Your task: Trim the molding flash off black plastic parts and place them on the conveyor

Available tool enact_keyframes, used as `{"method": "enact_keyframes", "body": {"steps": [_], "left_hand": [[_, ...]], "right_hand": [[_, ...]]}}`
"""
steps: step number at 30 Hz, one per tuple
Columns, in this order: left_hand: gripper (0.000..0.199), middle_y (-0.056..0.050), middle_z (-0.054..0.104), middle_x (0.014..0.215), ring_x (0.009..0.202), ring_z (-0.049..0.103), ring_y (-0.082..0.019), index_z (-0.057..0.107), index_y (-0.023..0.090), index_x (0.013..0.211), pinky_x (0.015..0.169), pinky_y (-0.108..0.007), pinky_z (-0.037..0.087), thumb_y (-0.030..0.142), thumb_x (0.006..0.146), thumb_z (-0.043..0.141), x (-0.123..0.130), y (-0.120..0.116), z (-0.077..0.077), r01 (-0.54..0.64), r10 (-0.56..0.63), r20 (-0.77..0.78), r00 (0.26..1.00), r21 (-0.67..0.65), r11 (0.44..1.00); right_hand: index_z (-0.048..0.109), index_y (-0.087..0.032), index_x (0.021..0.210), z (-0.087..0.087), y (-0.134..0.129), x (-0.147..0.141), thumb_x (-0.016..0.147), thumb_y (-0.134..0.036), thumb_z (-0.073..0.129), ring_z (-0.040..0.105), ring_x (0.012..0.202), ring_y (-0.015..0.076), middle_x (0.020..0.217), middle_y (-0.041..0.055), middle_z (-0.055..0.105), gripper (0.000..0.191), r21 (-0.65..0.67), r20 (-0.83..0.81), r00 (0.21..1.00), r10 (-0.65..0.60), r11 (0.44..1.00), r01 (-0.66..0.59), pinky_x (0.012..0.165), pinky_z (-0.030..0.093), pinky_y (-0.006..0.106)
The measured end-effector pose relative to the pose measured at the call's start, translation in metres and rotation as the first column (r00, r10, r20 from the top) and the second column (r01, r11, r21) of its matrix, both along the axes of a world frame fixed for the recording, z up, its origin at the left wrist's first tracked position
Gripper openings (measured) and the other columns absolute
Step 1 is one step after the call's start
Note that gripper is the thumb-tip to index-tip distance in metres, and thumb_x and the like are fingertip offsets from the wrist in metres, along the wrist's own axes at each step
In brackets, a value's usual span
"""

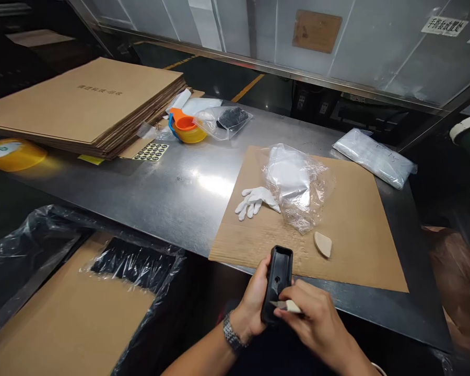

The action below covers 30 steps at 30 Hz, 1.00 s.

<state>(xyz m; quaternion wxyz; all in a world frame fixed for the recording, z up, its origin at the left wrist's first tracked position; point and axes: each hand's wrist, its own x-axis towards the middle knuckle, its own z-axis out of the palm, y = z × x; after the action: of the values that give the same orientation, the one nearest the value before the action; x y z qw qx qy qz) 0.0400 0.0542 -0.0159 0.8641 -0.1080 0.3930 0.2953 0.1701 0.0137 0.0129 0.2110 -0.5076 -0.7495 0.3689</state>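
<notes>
My left hand (254,300), with a metal watch on its wrist, is wrapped round a long black hollow part (282,269) held upright near the table's front edge. A small hole shows in the middle of its floor. My right hand (313,318) pinches a small knife (290,306) with a pale handle, and its pointed blade lies over the lower part of the black piece. Beyond the hands, a beige wedge-shaped piece (322,245) rests on a cardboard sheet (356,224), near a white glove (256,201) and a crumpled clear plastic bag (293,177).
Stacked cardboard (82,99) covers the table's left back, with a yellow tape roll (13,154) beside it. An orange tape dispenser (187,125) stands behind the metal table (172,193)'s middle. A wrapped packet (376,156) lies back right; a plastic-lined box (102,308) is lower left.
</notes>
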Motion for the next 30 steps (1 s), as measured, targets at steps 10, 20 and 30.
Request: {"method": "enact_keyframes", "body": {"steps": [10,20,30], "left_hand": [[0.037,0.001,0.057,0.05,0.044,0.051,-0.009,0.054,0.015,0.059,0.047,-0.02,0.039,0.042,0.084,0.047,0.006,-0.013,0.001,0.016,-0.019,-0.061,0.998,-0.042,0.999],[0.066,-0.002,0.05,0.045,0.034,0.044,-0.008,0.057,0.011,0.055,0.036,-0.018,0.032,0.062,0.084,0.027,0.007,-0.027,0.006,0.363,-0.356,-0.147,0.923,0.023,0.931],[0.061,-0.003,0.054,0.049,0.038,0.048,-0.009,0.06,0.01,0.06,0.038,-0.019,0.038,0.061,0.081,0.036,0.001,-0.023,0.004,0.25,-0.238,-0.144,0.96,0.068,0.966]], "right_hand": [[0.045,-0.019,0.059,-0.009,0.001,-0.004,0.086,-0.055,0.045,0.048,0.051,0.0109,0.058,-0.002,0.056,0.045,0.014,0.168,0.985,0.047,0.999,-0.05,0.049,0.023,0.024],[0.063,-0.021,0.1,-0.007,0.034,0.026,0.08,-0.039,0.06,0.058,0.062,0.0147,0.077,0.0013,0.067,0.026,-0.069,0.038,0.984,-0.173,0.982,0.175,0.058,0.038,0.023],[0.061,-0.016,0.089,-0.023,0.026,0.029,0.087,-0.042,0.046,0.041,0.053,0.0096,0.058,-0.0042,0.045,0.031,-0.262,-0.173,0.899,-0.402,0.899,0.351,0.051,0.033,0.022]]}}
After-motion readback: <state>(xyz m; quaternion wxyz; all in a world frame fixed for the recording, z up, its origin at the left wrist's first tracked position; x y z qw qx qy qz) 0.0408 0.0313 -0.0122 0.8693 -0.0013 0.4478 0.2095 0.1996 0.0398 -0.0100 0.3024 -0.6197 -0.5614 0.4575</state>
